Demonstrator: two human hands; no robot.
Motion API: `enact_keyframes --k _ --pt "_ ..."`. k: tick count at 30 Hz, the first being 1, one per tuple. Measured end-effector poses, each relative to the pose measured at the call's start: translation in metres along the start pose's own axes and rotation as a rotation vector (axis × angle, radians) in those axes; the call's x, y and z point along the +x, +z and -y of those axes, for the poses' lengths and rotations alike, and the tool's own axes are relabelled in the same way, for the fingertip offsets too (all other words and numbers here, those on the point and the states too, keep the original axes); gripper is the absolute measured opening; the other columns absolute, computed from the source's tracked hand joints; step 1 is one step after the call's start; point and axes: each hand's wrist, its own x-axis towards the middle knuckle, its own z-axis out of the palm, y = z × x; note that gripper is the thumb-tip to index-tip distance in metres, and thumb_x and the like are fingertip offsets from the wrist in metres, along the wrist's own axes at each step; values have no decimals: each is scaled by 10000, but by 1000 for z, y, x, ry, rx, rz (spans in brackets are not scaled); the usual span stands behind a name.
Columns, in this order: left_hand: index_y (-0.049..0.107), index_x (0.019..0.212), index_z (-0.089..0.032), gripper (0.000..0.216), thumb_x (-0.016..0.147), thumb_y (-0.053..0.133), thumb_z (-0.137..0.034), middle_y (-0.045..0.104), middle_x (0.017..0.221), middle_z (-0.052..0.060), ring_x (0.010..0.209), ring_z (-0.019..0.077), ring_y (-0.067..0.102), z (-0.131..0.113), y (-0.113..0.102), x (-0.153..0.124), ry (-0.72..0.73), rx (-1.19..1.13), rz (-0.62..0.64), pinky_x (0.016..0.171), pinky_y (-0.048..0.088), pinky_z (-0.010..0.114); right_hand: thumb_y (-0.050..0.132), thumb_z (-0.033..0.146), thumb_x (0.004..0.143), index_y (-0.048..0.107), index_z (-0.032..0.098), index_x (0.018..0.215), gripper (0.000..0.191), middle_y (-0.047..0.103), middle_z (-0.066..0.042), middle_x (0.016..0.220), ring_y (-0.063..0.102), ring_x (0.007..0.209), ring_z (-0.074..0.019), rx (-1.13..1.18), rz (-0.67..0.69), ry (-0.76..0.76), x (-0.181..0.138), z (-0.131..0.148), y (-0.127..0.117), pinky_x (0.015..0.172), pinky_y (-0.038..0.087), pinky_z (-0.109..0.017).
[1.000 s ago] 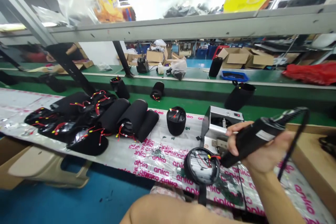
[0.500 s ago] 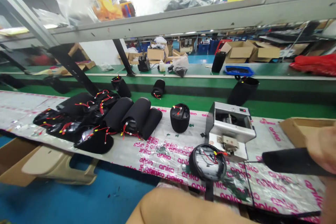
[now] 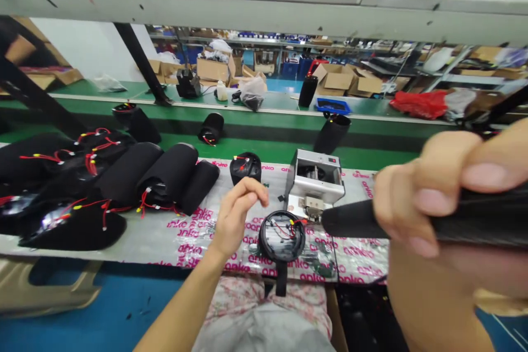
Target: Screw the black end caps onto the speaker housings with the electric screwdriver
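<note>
My right hand [image 3: 429, 192], large and close to the camera, is wrapped around a black electric screwdriver [image 3: 350, 222]. Its narrow end points left, at the front of a silver screw feeder [image 3: 317, 184]. My left hand [image 3: 235, 214] hangs over the bench with fingers loosely bent, and I see nothing in them. Just right of it stands a round black speaker housing [image 3: 264, 245], open end up, with red and black wires inside. Behind the left hand is another black speaker housing [image 3: 245, 168] with wires on top.
Several black fabric-covered speaker cylinders [image 3: 169, 176] with red wires lie piled on the left. More stand on the green conveyor [image 3: 173, 140] behind. A grey shelf beam [image 3: 247, 16] crosses overhead. A blue tray [image 3: 333, 105] and cardboard boxes are farther back.
The view has swung right. My left hand has come into sight near the round housing, where only a forearm showed. My right hand has brought the screwdriver left to the feeder.
</note>
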Motion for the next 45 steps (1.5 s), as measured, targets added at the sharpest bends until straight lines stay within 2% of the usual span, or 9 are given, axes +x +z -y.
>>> enact_keyframes --k 2,5,8,11,16,26,31,39,45 --pt "804 956 -163 255 1051 610 -298 776 990 65 992 207 690 16 -5 14 -148 73 156 976 521 305 832 667 901 828 216 1028 468 768 -15 892 715 516 -161 -28 69 -38 8 -5 23 403 560 -335" --pt "822 977 -128 425 1074 557 -446 821 1039 106 1020 254 731 36 -3 28 -418 72 509 1030 544 365 836 686 879 806 201 1017 505 735 -17 857 642 446 -120 14 -14 -140 12 -23 44 369 521 -289" --pt "798 866 -134 435 1028 604 -489 813 933 80 929 248 717 49 0 35 -557 68 654 964 572 367 593 759 986 797 179 1004 615 730 -23 826 625 428 -106 82 -1 -148 14 -40 55 405 536 -261" --pt "777 808 -139 390 994 664 -463 803 921 72 926 250 694 57 -1 38 -582 72 653 944 575 374 272 801 1021 803 174 984 822 742 -35 816 634 441 -111 97 8 -92 15 -49 59 422 511 -239" --pt "794 815 -139 351 959 692 -443 800 930 68 947 245 674 63 -3 38 -595 52 664 950 566 366 652 625 1040 846 219 975 455 744 -46 807 623 415 -131 31 40 -7 15 -50 60 361 464 -261" --pt "755 852 -172 366 973 615 -489 735 906 45 875 208 635 67 0 36 -542 -16 720 900 526 324 865 412 953 862 241 1007 179 743 -34 801 585 400 -128 4 55 6 19 -49 57 373 494 -292" --pt "728 834 -188 352 980 611 -486 745 914 45 896 214 647 64 1 37 -529 -2 714 933 541 329 841 459 973 821 181 1050 288 762 -48 866 620 437 -120 38 97 -32 17 -58 52 391 506 -248" --pt "744 825 -181 346 1015 621 -442 819 1006 54 1038 250 732 69 1 38 -558 -4 721 1051 559 355 812 520 964 831 198 959 323 794 -9 728 687 452 -140 192 205 57 17 -72 47 433 578 -232" --pt "796 894 -174 323 1014 687 -454 845 1038 54 1092 251 749 71 2 35 -617 -56 629 1100 551 358 570 780 959 804 177 918 647 785 -10 701 628 392 -106 260 199 88 21 -80 46 399 508 -198"
